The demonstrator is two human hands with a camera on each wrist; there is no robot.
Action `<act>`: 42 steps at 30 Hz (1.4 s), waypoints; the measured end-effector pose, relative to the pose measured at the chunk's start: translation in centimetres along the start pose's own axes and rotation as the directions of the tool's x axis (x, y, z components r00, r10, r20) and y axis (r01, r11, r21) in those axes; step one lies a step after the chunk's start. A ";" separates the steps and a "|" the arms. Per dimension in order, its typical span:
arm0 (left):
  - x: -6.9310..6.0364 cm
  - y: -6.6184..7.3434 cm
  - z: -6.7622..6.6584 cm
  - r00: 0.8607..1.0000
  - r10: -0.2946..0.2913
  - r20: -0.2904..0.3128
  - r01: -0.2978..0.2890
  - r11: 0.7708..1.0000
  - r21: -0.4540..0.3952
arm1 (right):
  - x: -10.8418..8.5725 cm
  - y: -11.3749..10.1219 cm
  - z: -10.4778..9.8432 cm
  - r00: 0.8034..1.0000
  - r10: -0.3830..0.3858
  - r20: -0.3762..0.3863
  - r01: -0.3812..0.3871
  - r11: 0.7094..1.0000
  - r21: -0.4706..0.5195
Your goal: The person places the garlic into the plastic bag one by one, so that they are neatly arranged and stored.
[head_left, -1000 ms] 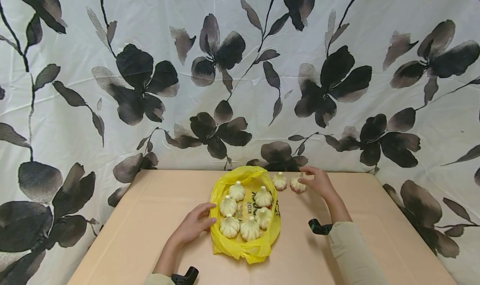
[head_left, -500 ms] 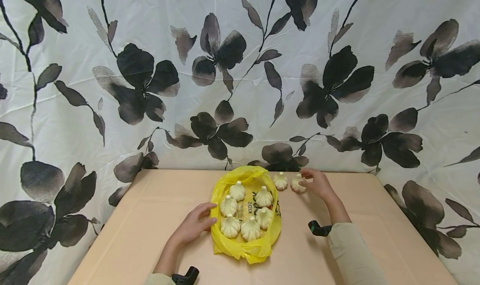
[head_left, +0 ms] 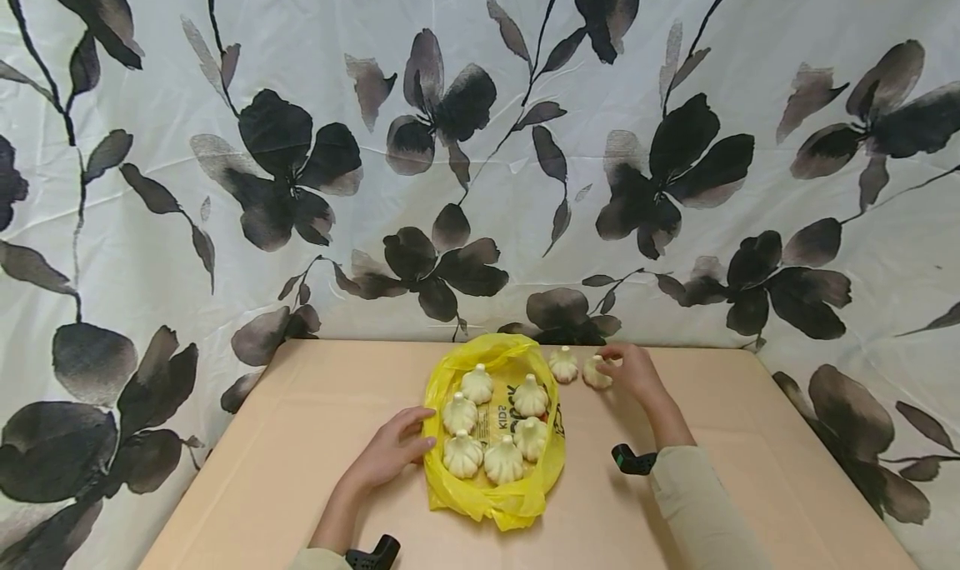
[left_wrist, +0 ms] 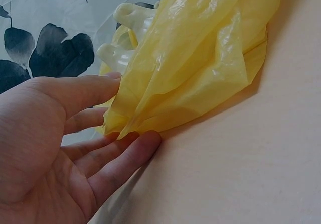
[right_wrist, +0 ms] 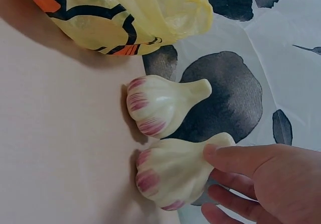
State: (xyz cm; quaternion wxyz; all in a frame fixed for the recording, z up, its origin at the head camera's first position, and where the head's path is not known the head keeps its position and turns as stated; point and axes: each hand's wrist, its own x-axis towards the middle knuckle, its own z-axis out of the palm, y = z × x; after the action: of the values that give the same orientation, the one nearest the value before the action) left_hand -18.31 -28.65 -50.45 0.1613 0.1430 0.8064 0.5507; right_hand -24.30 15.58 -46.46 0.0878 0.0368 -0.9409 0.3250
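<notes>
In the head view, a yellow plastic bag (head_left: 450, 491) stands on the table with its mouth spread wide, several white garlic bulbs (head_left: 504, 460) inside. My left hand (head_left: 386, 449) rests its thumb and fairly straight fingers against the bag's left side; some fingertips are hidden by the plastic in the left wrist view. Right of the bag, near the back edge, two more bulbs sit upright side by side. The right hand (head_left: 636, 372) pinches the neck of the outer garlic bulb (right_wrist: 173, 171), thumb on the near side. Next to it stands the other garlic bulb (right_wrist: 155, 103), untouched.
The beige table (head_left: 300, 403) ends at a white cloth (head_left: 555, 187) with dark flower prints, hanging behind it. A black wrist device (head_left: 633, 460) is strapped on my right wrist, another one (head_left: 375, 552) on the left.
My right hand has closed in on the outer bulb's neck, thumb and fingers drawing together. The left hand and the bag stay as they were; the view shifts slightly.
</notes>
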 end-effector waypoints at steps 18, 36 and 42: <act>-0.1 0.0 0.1 1.000 0.017 -0.003 -0.017 1.000 -0.022 | -0.1 -0.7 -0.2 0.999 0.025 0.033 -0.025 0.999 0.019; -0.4 0.1 0.0 1.000 0.007 -0.006 -0.007 1.000 -0.003 | -1.3 -3.3 -1.2 0.999 -0.043 0.026 0.042 0.998 0.041; -0.5 0.1 -0.1 1.000 0.003 0.000 -0.003 1.000 0.005 | -1.5 -4.5 -1.6 0.997 -0.066 0.038 0.064 0.996 0.058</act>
State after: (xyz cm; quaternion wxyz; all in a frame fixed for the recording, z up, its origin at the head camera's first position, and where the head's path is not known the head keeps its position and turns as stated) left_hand -17.92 -28.91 -50.27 0.1600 0.1444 0.8076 0.5489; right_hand -22.01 13.05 -42.80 0.0783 0.0763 -0.9312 0.3477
